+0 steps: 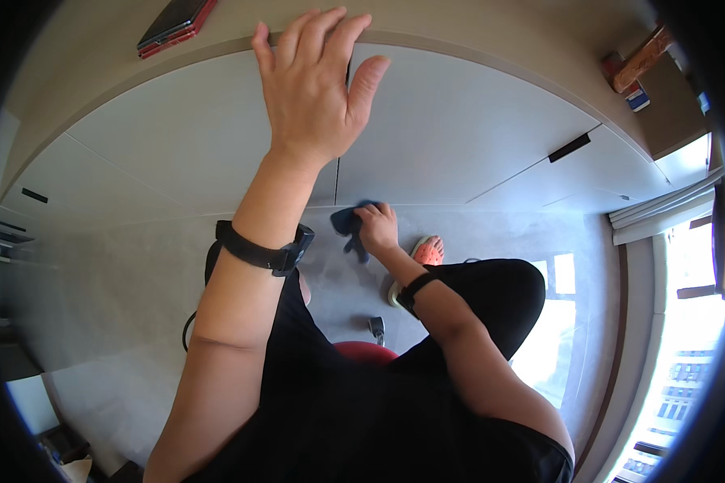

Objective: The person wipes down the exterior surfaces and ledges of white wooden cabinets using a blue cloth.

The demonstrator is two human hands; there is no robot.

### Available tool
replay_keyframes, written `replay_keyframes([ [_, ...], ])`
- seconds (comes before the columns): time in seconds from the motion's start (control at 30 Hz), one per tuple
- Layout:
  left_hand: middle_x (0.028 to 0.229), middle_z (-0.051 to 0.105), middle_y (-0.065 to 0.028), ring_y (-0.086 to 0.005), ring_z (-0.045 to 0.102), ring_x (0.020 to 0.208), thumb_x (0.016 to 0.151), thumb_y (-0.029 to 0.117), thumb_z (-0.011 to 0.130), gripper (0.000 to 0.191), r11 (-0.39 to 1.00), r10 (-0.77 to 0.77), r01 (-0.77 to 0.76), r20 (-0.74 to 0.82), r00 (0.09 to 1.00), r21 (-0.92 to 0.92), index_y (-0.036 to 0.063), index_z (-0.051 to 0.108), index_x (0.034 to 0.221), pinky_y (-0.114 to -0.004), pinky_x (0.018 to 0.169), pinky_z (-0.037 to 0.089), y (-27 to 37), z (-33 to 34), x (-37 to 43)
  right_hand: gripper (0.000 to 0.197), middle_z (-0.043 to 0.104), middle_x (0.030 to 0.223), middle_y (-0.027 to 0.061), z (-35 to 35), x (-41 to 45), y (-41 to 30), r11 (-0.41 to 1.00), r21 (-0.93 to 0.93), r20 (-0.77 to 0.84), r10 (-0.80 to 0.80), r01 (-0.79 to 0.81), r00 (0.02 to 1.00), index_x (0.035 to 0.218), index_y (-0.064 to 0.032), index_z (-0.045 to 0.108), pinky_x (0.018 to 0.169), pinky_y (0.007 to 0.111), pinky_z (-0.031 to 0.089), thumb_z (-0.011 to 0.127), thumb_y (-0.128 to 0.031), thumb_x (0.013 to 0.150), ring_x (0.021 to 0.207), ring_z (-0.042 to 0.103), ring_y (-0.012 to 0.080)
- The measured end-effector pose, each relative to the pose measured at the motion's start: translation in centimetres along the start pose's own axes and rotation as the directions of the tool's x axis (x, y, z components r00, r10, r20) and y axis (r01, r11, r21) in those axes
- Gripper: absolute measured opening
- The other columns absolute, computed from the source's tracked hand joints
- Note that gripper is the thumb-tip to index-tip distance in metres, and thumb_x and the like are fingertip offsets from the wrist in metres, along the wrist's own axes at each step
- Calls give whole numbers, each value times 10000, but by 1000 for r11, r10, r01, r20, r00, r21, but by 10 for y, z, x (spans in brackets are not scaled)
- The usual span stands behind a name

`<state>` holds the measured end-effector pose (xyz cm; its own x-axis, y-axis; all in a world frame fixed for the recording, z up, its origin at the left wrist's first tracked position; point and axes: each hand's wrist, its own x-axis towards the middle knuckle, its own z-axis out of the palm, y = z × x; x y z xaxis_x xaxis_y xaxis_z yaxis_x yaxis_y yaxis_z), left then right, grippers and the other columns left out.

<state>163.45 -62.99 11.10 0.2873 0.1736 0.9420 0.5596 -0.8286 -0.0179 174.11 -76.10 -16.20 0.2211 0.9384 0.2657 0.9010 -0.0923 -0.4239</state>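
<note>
My left hand (314,99) has its fingers spread, with the fingertips over the front edge of a beige countertop (459,27). Whether the fingers press on it I cannot tell. Lower down, my right hand (379,230) grips a dark blue cloth (344,222), part of which hangs below the fingers. That cloth is close to the foot of the white cabinet doors (435,121), near the grey floor (459,232). Both of my wrists wear a black band. Between my knees, a bit of a red seat (365,351) shows.
A stacked black and red item (175,27) lies on the countertop at left. Several small packages (637,96) sit at the right end. My foot in an orange clog (428,250) is near the cloth. A caster (376,326) stands under the seat. A bright window (689,302) is at right.
</note>
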Motion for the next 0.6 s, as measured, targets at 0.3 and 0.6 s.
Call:
replay_keyframes([
  [0.3,1115,579,-45,-240,503,1100,895,407,555,349,997,-82,80,-119,990,-18,122,614,1086,-585,1008,237,7,9,4,361,631,977,121,-188,42,-59,946,313,-535,103,84,839,942,-75,663,888,391,427,463,59,673,978,555,297],
  [0.6,1106,580,-53,-245,507,1101,877,388,588,342,998,-62,64,-107,992,13,115,613,1081,-584,1013,233,15,10,6,379,446,1150,204,-256,105,28,962,-246,-902,-183,-117,391,1124,-77,545,957,490,337,564,-49,746,1077,432,408],
])
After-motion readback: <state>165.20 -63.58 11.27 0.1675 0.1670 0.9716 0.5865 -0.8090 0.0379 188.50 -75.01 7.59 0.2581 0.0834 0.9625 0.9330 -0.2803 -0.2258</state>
